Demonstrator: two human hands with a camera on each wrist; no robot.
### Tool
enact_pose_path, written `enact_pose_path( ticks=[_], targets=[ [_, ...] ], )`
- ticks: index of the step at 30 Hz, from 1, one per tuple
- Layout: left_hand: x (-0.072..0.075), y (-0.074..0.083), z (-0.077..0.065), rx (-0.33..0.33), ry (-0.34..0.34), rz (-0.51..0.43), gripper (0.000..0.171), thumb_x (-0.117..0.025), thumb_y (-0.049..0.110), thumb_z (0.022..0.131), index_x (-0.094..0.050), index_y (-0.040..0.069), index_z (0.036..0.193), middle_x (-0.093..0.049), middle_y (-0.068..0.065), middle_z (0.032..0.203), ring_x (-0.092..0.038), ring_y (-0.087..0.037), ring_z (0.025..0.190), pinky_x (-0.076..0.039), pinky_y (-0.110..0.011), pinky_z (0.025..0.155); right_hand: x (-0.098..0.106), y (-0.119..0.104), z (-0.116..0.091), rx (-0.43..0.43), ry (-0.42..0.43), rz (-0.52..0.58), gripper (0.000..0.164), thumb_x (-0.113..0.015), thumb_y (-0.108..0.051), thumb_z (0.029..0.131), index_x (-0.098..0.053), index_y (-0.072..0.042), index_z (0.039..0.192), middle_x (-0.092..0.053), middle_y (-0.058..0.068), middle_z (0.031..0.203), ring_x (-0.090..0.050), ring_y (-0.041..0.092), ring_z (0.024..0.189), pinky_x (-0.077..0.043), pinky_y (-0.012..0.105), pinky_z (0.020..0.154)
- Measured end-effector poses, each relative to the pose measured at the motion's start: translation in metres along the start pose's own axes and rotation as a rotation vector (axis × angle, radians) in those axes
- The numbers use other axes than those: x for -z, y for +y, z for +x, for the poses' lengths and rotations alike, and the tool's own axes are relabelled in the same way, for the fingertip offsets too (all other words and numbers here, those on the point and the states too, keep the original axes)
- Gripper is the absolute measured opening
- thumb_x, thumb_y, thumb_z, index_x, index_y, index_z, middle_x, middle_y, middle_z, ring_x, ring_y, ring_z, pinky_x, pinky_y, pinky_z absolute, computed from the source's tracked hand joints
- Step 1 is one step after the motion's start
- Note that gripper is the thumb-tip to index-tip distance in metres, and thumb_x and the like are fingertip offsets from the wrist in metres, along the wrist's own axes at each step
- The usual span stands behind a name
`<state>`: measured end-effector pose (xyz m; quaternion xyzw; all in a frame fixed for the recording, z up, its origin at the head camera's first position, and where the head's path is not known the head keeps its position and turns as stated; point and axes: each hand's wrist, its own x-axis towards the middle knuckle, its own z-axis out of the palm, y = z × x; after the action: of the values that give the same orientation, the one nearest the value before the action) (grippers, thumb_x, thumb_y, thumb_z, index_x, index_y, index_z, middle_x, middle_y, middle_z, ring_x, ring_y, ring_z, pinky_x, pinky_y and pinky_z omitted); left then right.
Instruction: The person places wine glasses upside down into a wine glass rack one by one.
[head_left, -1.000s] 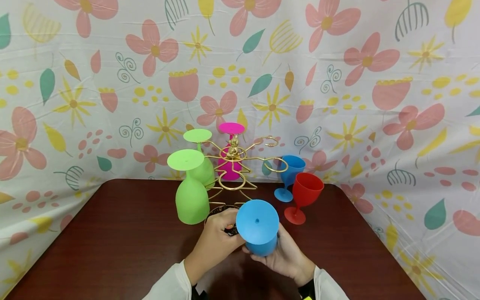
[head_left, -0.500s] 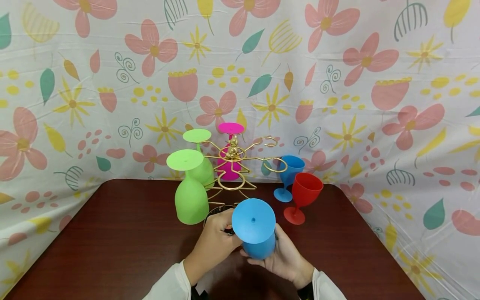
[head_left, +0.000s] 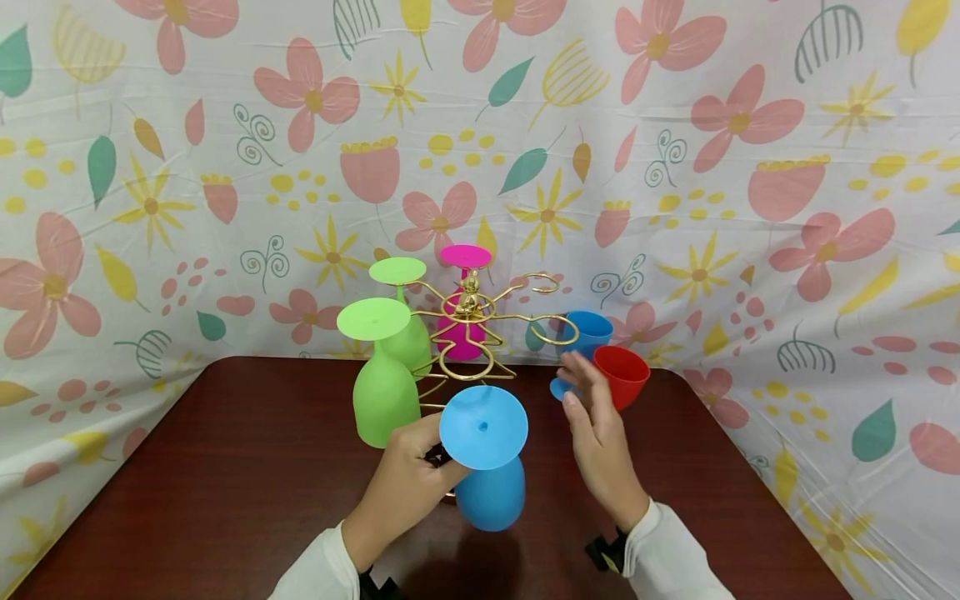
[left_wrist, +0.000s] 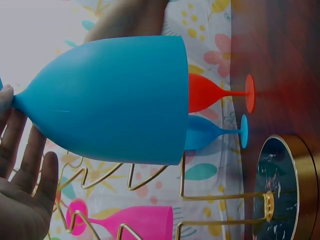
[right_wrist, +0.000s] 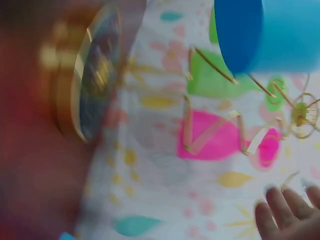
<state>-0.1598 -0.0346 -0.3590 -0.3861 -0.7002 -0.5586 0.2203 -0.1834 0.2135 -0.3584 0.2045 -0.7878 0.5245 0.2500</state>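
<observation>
In the head view my left hand (head_left: pixel 401 487) pinches the stem of a blue goblet (head_left: pixel 491 497), which hangs upside down at the front of a gold wire goblet rack (head_left: pixel 534 317). The left wrist view shows this goblet's bowl close up, its stem between thumb and fingers. My right hand (head_left: pixel 606 450) holds nothing, its fingers extended in front of a red goblet (head_left: pixel 624 377) and partly hiding it. Behind that stands a second blue goblet (head_left: pixel 588 325), upright and partly covered. In the right wrist view only the right fingertips (right_wrist: pixel 280 209) show.
Two green goblets (head_left: pixel 386 404) hang upside down at the rack's left, and a pink goblet (head_left: pixel 466 256) at its back. The round base (left_wrist: pixel 306 185) of the rack rests on the dark brown table (head_left: pixel 247 467). A flowered cloth (head_left: pixel 480 125) hangs behind.
My right hand has let go of the blue goblet's bowl and moved right and forward, towards the red goblet. The left hand has shifted the held goblet slightly left.
</observation>
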Motion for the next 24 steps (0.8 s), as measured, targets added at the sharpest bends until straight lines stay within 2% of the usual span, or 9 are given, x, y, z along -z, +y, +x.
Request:
enact_pose_path(
  ticks=[1,3,6,10,13,16,20,22,24],
  targets=[
    [0.001,0.000,0.000,-0.003,0.002,0.001,0.019,-0.073,0.007,0.092,-0.069,0.018,0.107,-0.060,0.005,0.085,-0.053,-0.012,0.071,-0.048,-0.030,0.061,0.002,-0.003,0.004,0.065,0.032,-0.039,0.052,-0.045,-0.012,0.107,-0.030,-0.021,0.157,-0.039,0.002,0.154,-0.042,0.024,0.137,-0.038,0.025,0.107],
    [0.003,0.000,-0.001,-0.008,0.003,0.004,0.020,-0.073,0.007,0.092,-0.069,0.018,0.108,-0.061,0.004,0.087,-0.054,-0.013,0.073,-0.048,-0.031,0.062,0.006,-0.008,0.013,0.179,0.077,-0.080,0.059,-0.047,-0.005,0.105,-0.026,-0.020,0.159,-0.036,0.002,0.156,-0.039,0.026,0.139,-0.036,0.027,0.109],
    [0.006,0.000,-0.002,-0.006,0.001,0.012,0.018,-0.073,0.007,0.092,-0.068,0.019,0.105,-0.056,0.005,0.081,-0.052,-0.012,0.070,-0.048,-0.033,0.060,0.010,-0.015,0.023,0.293,0.109,-0.128,0.059,-0.049,-0.005,0.103,-0.029,-0.015,0.158,-0.034,0.002,0.158,-0.036,0.027,0.142,-0.033,0.031,0.111],
    [0.010,0.000,-0.003,-0.011,0.004,0.027,0.019,-0.073,0.006,0.092,-0.069,0.018,0.106,-0.056,0.005,0.082,-0.050,-0.013,0.070,-0.047,-0.037,0.059,0.011,-0.018,0.031,0.413,0.129,-0.174,0.052,-0.051,-0.018,0.105,-0.037,-0.006,0.154,-0.034,0.008,0.159,-0.033,0.029,0.144,-0.031,0.034,0.115],
    [0.013,0.000,-0.003,-0.017,0.012,0.032,0.027,-0.073,0.005,0.091,-0.071,0.015,0.116,-0.067,0.003,0.098,-0.060,-0.014,0.083,-0.053,-0.036,0.067,0.011,-0.016,0.035,0.498,0.145,-0.217,0.053,-0.050,-0.030,0.107,-0.043,0.000,0.149,-0.039,0.015,0.155,-0.034,0.034,0.143,-0.028,0.037,0.117],
    [0.017,0.001,-0.004,-0.028,0.029,0.043,0.033,-0.075,0.004,0.089,-0.070,0.013,0.121,-0.070,0.001,0.110,-0.063,-0.015,0.090,-0.054,-0.034,0.071,0.009,-0.015,0.037,0.554,0.159,-0.244,0.055,-0.048,-0.037,0.107,-0.047,0.003,0.145,-0.044,0.019,0.151,-0.036,0.037,0.141,-0.028,0.039,0.117],
    [0.023,-0.001,-0.005,-0.056,0.058,0.076,0.031,-0.076,0.002,0.088,-0.071,0.013,0.117,-0.066,0.003,0.095,-0.054,-0.012,0.074,-0.048,-0.031,0.059,0.008,-0.016,0.039,0.573,0.161,-0.249,0.054,-0.047,-0.038,0.106,-0.051,0.002,0.143,-0.047,0.019,0.149,-0.037,0.038,0.141,-0.029,0.040,0.116],
    [0.026,-0.002,-0.005,-0.068,0.067,0.088,0.032,-0.076,0.002,0.088,-0.071,0.012,0.117,-0.067,0.002,0.095,-0.054,-0.012,0.074,-0.048,-0.031,0.059,0.008,-0.017,0.039,0.570,0.159,-0.246,0.053,-0.048,-0.037,0.106,-0.052,0.002,0.142,-0.047,0.018,0.149,-0.038,0.036,0.141,-0.029,0.040,0.116],
    [0.030,-0.002,-0.006,-0.069,0.078,0.095,0.033,-0.076,0.000,0.087,-0.071,0.010,0.118,-0.069,0.000,0.100,-0.060,-0.012,0.080,-0.053,-0.030,0.065,0.009,-0.018,0.038,0.564,0.156,-0.247,0.053,-0.047,-0.037,0.106,-0.053,0.002,0.142,-0.048,0.017,0.149,-0.038,0.035,0.141,-0.029,0.040,0.116]
  ],
)
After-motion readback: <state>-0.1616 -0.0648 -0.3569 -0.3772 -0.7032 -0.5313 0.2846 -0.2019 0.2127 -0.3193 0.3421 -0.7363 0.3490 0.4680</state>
